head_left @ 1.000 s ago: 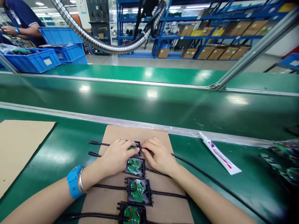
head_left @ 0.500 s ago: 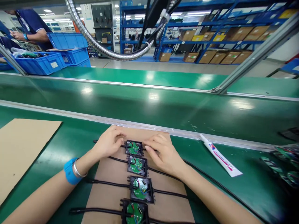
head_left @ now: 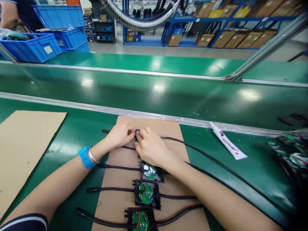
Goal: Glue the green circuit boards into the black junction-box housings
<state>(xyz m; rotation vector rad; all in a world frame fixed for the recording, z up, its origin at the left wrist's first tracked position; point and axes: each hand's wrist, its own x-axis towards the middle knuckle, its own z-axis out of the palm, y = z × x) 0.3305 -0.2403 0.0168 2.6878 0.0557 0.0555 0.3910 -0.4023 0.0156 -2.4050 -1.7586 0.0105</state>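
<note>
Several black plastic housings run in a column on a cardboard sheet (head_left: 115,179), with green round circuit boards and coloured wires visible in the nearer ones. At the far end, my left hand (head_left: 121,134) pinches the left edge of the farthest housing (head_left: 137,132), thumb and fingers together. My right hand (head_left: 151,146) is closed over that same housing from the right and hides most of it. Under the right hand another housing is almost wholly covered. Closer to me lie a third housing (head_left: 152,172), a fourth (head_left: 146,194) and the nearest (head_left: 141,221), with black cables leaving both sides.
A white tube (head_left: 228,141) lies to the right. Beyond it is a blurred heap of circuit boards (head_left: 291,157). Another cardboard sheet (head_left: 29,144) lies left. A metal rail (head_left: 96,110) crosses behind the work. Blue bins (head_left: 43,46) and a person (head_left: 14,16) are at back left.
Both hands have closed in on the farthest housing, and the right hand now covers it. The view has tipped down, bringing another housing into sight nearest me.
</note>
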